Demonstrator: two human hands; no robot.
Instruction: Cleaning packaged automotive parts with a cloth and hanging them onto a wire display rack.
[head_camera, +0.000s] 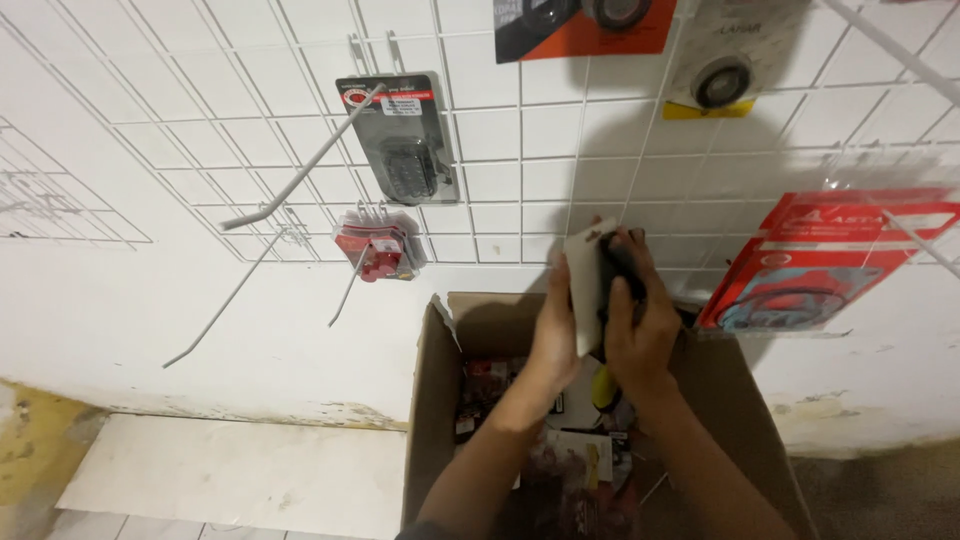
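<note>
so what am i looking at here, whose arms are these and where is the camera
The single picture comes from a camera worn on a person's head, looking down at their own two bare hands. The left hand and right hand together hold a flat white carded package with a dark item on it, above an open brown cardboard box of more packaged goods. Behind is a white wire grid panel on a white wall, with long white metal hooks. A grey blister pack, a small red packet and a red flat pack hang there.
</note>
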